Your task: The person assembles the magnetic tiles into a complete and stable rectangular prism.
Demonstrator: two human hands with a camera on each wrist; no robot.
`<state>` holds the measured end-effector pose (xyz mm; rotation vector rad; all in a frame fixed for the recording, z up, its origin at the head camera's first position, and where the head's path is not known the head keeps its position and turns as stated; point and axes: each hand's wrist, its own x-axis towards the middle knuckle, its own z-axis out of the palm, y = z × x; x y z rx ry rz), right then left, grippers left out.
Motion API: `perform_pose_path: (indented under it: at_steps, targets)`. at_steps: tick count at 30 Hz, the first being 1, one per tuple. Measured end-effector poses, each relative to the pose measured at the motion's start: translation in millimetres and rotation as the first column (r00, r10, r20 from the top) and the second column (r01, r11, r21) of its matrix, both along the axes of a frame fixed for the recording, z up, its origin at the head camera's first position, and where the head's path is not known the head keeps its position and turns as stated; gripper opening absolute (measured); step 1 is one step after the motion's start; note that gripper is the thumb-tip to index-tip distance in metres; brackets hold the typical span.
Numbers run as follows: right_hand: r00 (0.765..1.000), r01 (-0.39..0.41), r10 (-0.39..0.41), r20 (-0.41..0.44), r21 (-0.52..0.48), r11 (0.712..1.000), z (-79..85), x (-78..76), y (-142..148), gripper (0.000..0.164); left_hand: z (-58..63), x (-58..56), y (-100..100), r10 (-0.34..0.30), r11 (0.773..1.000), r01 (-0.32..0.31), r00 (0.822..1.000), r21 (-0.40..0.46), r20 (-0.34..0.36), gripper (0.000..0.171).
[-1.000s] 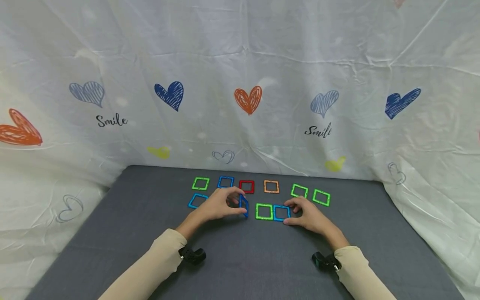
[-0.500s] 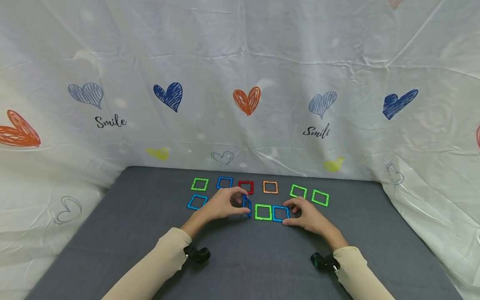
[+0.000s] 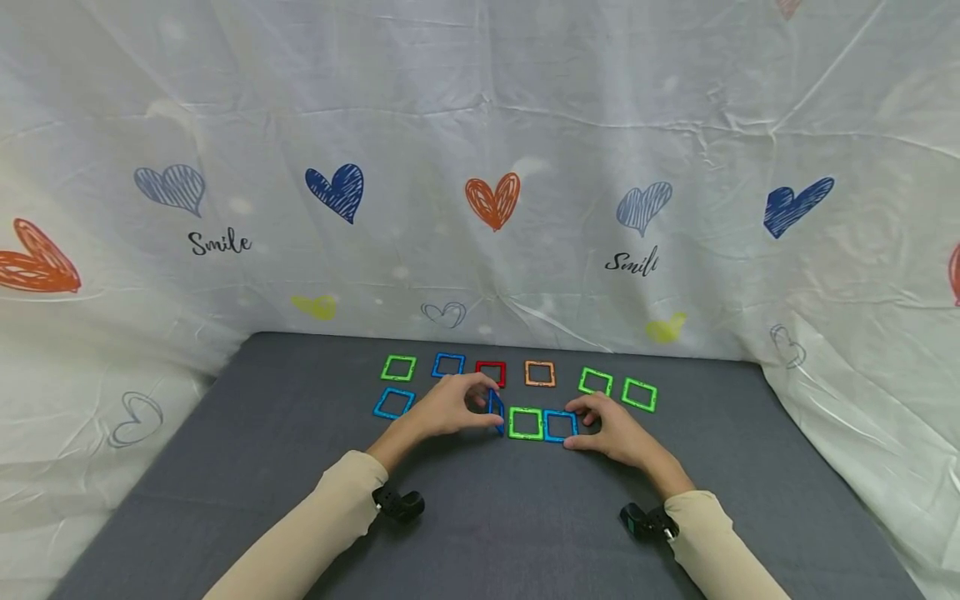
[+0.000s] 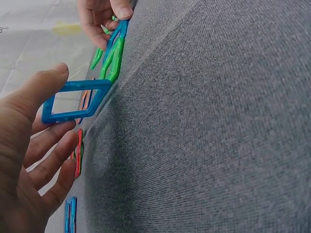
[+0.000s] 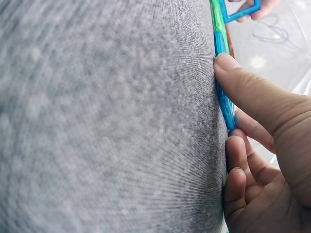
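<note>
My left hand (image 3: 448, 407) pinches a blue square magnetic tile (image 4: 87, 85) between thumb and fingers, holding it upright. Its lower edge is close beside the left side of a flat green magnetic tile (image 3: 526, 438); whether they touch I cannot tell. On the green tile's right, edge to edge with it, lies a second blue magnetic tile (image 3: 558, 440). My right hand (image 3: 617, 433) grips that flat blue tile, thumb on its near edge and a finger at its far edge. In the right wrist view the thumb (image 5: 243, 80) presses against this tile.
Behind lie loose square tiles: green (image 3: 397, 379), dark blue (image 3: 449, 356), red (image 3: 491, 362), orange (image 3: 540, 385), and two more green ones at right. A light blue tile (image 3: 394, 390) is left of my left hand. Grey cloth (image 3: 510, 525) covers the table; a white curtain hangs behind.
My left hand has moved slightly right, bringing the upright blue tile close to the green tile. The right hand stays on the flat blue tile.
</note>
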<state>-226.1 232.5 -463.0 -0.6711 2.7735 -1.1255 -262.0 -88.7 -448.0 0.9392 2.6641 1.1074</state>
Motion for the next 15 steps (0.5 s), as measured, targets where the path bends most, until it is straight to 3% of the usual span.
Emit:
perform_pose_path:
  at_steps: [15]
  targets:
    - [1.0, 0.001, -0.001, 0.004, -0.011, 1.0, -1.7, -1.3, 0.4, 0.05, -3.9, -1.2, 5.6, -0.013, 1.0, 0.013, 1.0, 0.006, 0.016, 0.055]
